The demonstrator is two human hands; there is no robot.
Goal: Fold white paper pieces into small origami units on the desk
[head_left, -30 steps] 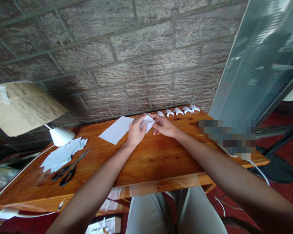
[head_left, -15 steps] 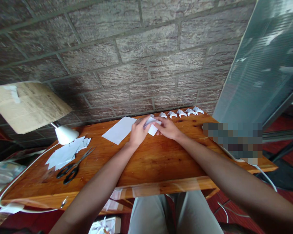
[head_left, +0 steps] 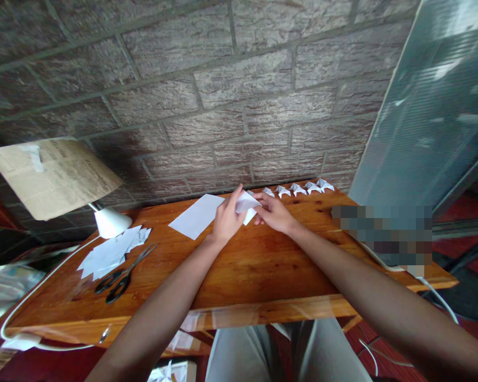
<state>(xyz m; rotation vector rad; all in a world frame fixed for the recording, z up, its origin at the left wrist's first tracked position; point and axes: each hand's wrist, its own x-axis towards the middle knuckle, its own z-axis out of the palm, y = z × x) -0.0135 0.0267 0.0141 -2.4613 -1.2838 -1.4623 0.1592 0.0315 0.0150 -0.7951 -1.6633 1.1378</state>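
A small folded piece of white paper (head_left: 247, 202) is held up between my two hands, above the wooden desk. My left hand (head_left: 228, 216) grips its left side, with the forefinger pointing up along it. On the right edge, my right hand (head_left: 275, 211) pinches the paper between thumb and fingers. Part of the paper is hidden behind the fingers. A flat white sheet (head_left: 196, 216) lies on the desk just left of my left hand. Behind my hands, several folded paper figures (head_left: 297, 189) stand in a row along the wall.
Black-handled scissors (head_left: 124, 276) lie at the left beside a pile of cut paper (head_left: 109, 253). A lamp (head_left: 110, 222) with a paper shade stands behind them. A blurred-out item (head_left: 386, 239) rests at the desk's right end. The brick wall (head_left: 223, 106) borders the back.
My left forefinger has straightened upward, and the folded paper has tilted between my hands. The whole view has shifted slightly.
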